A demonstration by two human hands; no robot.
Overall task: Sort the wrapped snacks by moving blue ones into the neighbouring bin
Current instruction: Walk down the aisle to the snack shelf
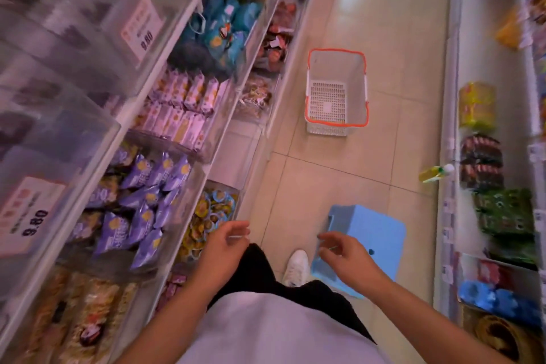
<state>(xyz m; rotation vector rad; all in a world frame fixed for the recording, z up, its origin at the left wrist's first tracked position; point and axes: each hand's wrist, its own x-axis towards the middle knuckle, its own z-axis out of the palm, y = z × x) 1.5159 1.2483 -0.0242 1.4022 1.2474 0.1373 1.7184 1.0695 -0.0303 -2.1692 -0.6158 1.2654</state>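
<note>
Both hands hang loose and hold nothing, the left hand (225, 241) near the clear bin (189, 186) of purple packets (141, 207), the right hand (344, 254) over a blue stool (375, 233), while blue snacks (224, 29) wait farther up the shelf (212, 133), past a basket (336, 91).

Basket (336, 89) on floor (399, 74) between shelves, beyond stool (375, 233)

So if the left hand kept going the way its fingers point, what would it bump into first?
The left hand holds nothing, and its fingers point up and to the right, over the floor. That way looks free at first. Farther along stands the basket, though depth is hard to judge in one view.
</note>
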